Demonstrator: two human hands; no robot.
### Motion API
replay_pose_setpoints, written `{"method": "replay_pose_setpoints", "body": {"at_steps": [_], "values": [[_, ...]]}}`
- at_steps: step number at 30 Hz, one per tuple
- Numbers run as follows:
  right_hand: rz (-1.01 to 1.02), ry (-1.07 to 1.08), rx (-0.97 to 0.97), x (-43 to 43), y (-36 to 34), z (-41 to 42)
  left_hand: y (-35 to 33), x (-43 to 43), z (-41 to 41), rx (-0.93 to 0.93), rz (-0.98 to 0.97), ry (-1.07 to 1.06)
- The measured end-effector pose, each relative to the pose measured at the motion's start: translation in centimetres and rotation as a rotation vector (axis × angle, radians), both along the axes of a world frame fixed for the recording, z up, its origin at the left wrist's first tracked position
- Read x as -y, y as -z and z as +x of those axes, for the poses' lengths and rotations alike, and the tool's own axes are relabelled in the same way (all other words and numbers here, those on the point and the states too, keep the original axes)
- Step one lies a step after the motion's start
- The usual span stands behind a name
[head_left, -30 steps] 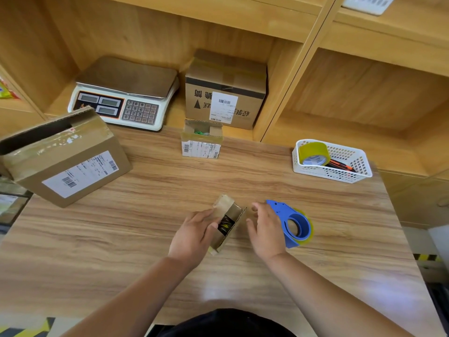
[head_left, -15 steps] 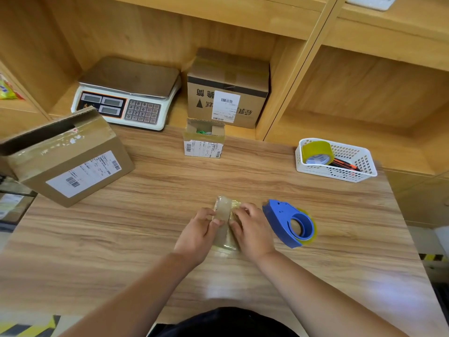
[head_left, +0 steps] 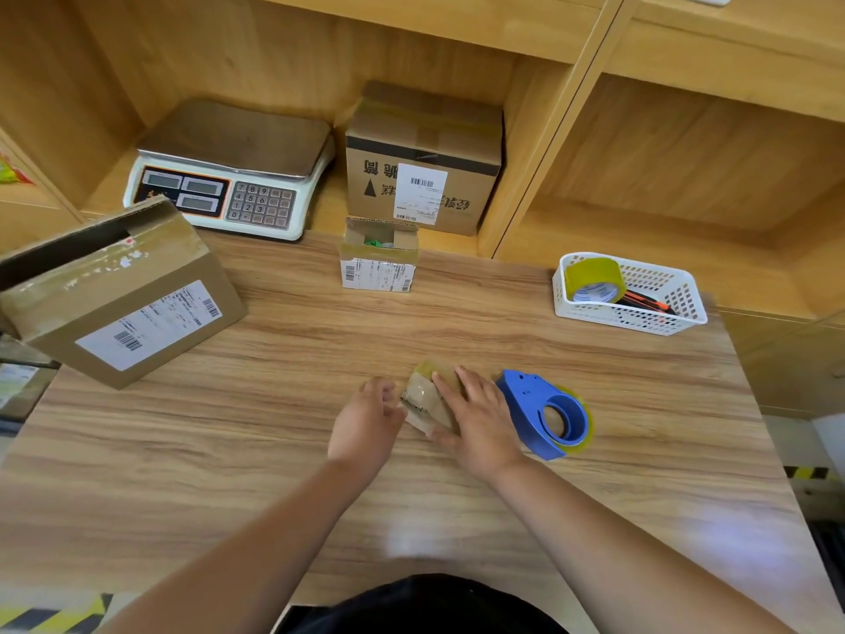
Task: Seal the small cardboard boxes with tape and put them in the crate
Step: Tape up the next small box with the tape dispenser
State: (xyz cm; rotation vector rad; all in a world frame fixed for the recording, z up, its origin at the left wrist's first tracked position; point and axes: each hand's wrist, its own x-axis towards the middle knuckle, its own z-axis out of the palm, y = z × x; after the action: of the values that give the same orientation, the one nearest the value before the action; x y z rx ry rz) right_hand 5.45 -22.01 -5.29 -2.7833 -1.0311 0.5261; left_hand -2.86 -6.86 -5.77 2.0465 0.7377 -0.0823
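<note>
Small box (head_left: 423,398), right hand (head_left: 480,421) atop, dispenser (head_left: 521,398) beside

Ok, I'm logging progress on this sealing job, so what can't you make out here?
1. Small box, head view: the right hand covers its top and it is blurred, so how fully tape closes it is unclear.
2. Left hand: blurred; whether it touches the box is unclear.
3. Open box at the back: its flaps hide most contents.
4. Crate: outside the view.
</note>
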Motion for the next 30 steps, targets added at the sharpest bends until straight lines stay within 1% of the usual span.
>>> {"method": "replay_pose_setpoints", "body": {"at_steps": [3, 6, 9, 12, 16, 18, 20, 24, 26, 28, 30], "values": [[0.007, -0.074, -0.022, 0.0, 0.0, 0.7, 0.2, 0.0, 1.1, 0.009, -0.031, 0.026], [-0.017, -0.140, -0.040, -0.2, -0.2, 1.7, 0.3, 0.0, 1.6, 0.012, -0.054, -0.045], [-0.067, -0.215, -0.009, -0.3, -0.2, 2.6, 0.2, 0.0, 1.8, 0.004, -0.048, -0.081], [-0.056, -0.214, -0.010, -0.2, -0.2, 2.9, 0.2, 0.0, 2.1, -0.007, -0.060, -0.094], [-0.008, -0.135, 0.063, 0.8, -0.4, 2.8, 0.5, -0.3, 2.1, -0.020, -0.062, -0.108], [0.025, -0.088, 0.083, 1.5, -0.3, 2.8, 0.3, -0.3, 1.9, -0.021, -0.003, -0.090], [0.027, -0.067, 0.096, 2.2, -0.2, 3.0, -0.1, -0.2, 2.0, 0.020, 0.070, -0.034], [-0.027, -0.121, 0.128, 2.3, 0.0, 3.2, -0.3, 0.1, 3.0, 0.042, 0.168, 0.198], [-0.054, -0.165, 0.132, 1.9, 0.2, 3.1, 0.0, 0.1, 3.5, 0.033, 0.173, 0.262], [-0.108, -0.203, 0.162, 1.6, 0.4, 3.0, 0.4, 0.0, 3.7, 0.029, 0.126, 0.236], [-0.134, -0.220, 0.210, 1.5, 0.7, 2.9, 0.5, 0.2, 3.8, 0.013, 0.059, 0.150]]}}
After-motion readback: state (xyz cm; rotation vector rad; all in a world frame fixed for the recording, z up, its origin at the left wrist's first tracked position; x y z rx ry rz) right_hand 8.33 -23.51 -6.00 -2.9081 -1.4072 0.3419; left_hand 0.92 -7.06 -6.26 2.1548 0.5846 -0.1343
